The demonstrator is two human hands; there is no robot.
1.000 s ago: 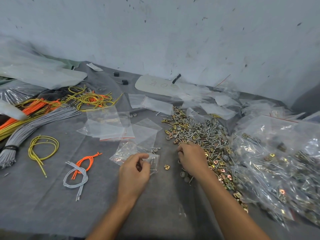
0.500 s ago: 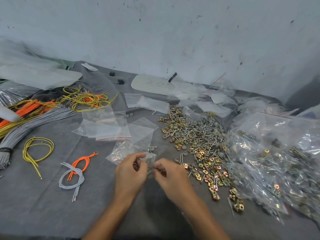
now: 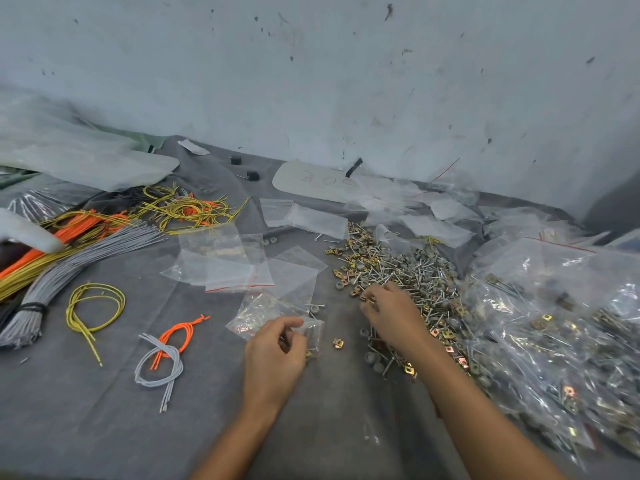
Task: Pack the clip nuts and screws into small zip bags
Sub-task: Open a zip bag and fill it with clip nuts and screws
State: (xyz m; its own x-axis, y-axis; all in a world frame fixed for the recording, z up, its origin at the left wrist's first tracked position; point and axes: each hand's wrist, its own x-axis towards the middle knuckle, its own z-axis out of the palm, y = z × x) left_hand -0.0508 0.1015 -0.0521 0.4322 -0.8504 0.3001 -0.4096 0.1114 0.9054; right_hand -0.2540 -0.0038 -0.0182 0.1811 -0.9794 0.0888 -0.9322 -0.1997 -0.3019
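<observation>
Screws and clip nuts point(image 3: 408, 271) lie heaped under and beyond the right hand point(image 3: 394, 317), its fingertips curled into them (whether pinching anything, I cannot tell). Just to its left, the left hand point(image 3: 273, 355) pinches the small zip bag point(image 3: 315, 330) at its mouth.

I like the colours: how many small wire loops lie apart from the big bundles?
3: yellow loop at left, orange loop to its right, grey loop overlapping the orange one. None seems hidden.
</observation>
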